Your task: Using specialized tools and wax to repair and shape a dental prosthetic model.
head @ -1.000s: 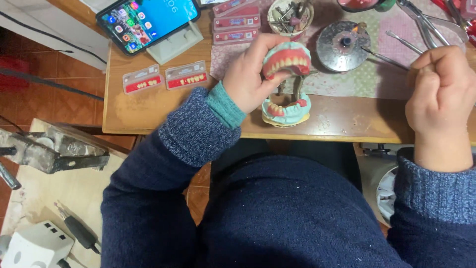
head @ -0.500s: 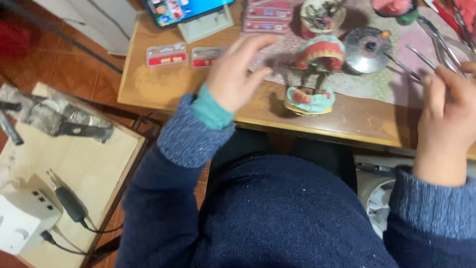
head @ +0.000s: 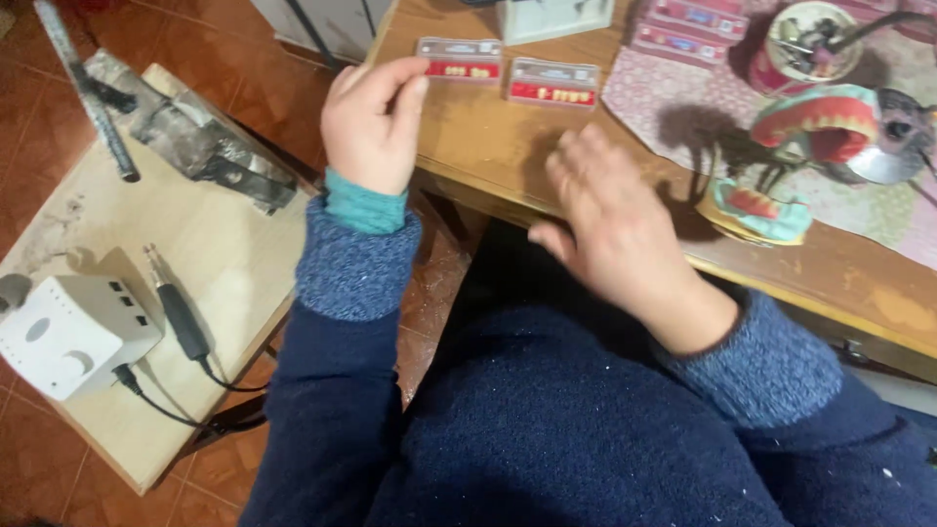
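My left hand (head: 373, 122) reaches over the wooden table's (head: 488, 146) front edge, its thumb tip right at the left end of a clear tooth card with a red strip (head: 459, 59). It holds nothing. A second such card (head: 553, 81) lies just to the right. My right hand (head: 610, 210) hovers, blurred, over the table edge with fingers spread and empty. To its right stands a denture model (head: 795, 161) with pink gums on a teal base, untouched.
A low side board (head: 195, 254) at left carries a white control box (head: 68, 332), a dark handpiece on a cord (head: 178, 314), a grey metal clamp (head: 195, 146) and a rod (head: 83, 88). Behind the denture model are a patterned mat (head: 673, 107), more pink cards (head: 695, 20), a tool cup (head: 812, 41) and a metal dish (head: 903, 151).
My left hand let go of the denture model and moved left to the tooth cards. My right hand swung in from the right to the table's front edge. The view turned left.
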